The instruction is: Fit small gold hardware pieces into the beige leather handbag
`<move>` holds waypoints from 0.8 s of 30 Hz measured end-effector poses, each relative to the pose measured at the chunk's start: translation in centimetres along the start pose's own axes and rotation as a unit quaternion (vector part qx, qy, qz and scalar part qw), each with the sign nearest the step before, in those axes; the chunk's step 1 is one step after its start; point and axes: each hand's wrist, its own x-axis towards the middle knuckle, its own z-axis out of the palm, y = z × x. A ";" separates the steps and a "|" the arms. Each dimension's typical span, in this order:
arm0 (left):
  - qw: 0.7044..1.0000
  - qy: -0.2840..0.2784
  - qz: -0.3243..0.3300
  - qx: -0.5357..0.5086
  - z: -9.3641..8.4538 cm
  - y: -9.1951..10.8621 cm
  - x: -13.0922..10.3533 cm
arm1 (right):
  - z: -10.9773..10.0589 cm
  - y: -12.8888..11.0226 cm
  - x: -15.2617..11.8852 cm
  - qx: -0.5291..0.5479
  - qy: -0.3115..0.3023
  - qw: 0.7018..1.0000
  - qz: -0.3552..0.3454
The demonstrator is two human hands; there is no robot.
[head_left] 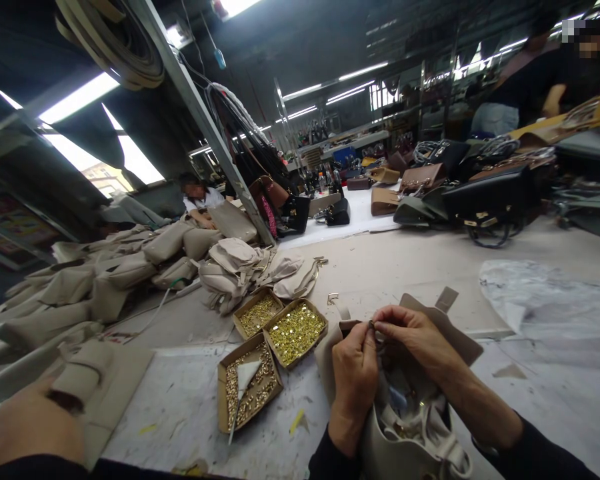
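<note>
Both hands worked at the near edge of the worktop [410,267], over a beige bag [410,427] that lay open-mouthed toward the person. Left hand [354,373] sat on the bag's left rim, fingers curled shut, pinching a small metal fitting [371,325] at the top edge of the bag. Right hand [414,333] met it from the right, fingers bent and closed on the same spot; fingertips of both hands touched or nearly touched there. What exactly the fitting was could not be told, too small. A beige flap [447,299] of the bag stuck up just beyond the hands. To the left of the bag stood three open cardboard boxes of small brass-coloured hardware: near box [250,383] with a white paper scrap in it, middle box [296,331] and far box [258,313] side by side, touching. Farther left lay a heap of finished beige bags [230,267]. Far right, dark and brown handbags [485,197] crowded the worktop. Clear plastic sheet [540,293] lay to the right. Another person [200,200] sat far left behind the heap.
</note>
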 end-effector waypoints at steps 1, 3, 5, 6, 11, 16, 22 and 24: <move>1.000 -0.002 0.005 0.007 0.0 -0.1 -0.1 | 0.0 0.0 0.0 -0.005 -0.001 1.000 -0.003; 1.000 -0.005 0.021 0.020 0.0 -0.2 -0.3 | 0.1 0.0 -0.1 -0.016 -0.001 1.000 -0.011; 0.998 -0.003 0.046 0.040 0.1 -0.5 -0.5 | 0.2 -0.2 -0.2 -0.030 -0.001 0.999 -0.020; 0.997 0.001 0.060 0.054 0.2 -0.6 -0.6 | 0.4 -0.3 -0.3 -0.038 -0.001 0.999 -0.024; 0.987 0.035 0.118 0.107 0.4 -1.2 -0.9 | 0.7 -0.6 -0.7 -0.085 0.009 0.993 -0.076; 0.978 0.040 0.172 0.108 0.0 -1.0 -1.0 | 0.3 -0.3 -1.2 -0.193 0.000 0.968 -0.162; 0.984 0.046 0.167 0.031 -2.0 0.7 -1.4 | 1.3 0.0 -2.6 -0.360 0.028 0.854 -0.374; 0.985 0.082 0.153 0.002 -2.6 0.9 -1.6 | 1.8 0.2 -3.0 -0.365 -0.003 0.840 -0.402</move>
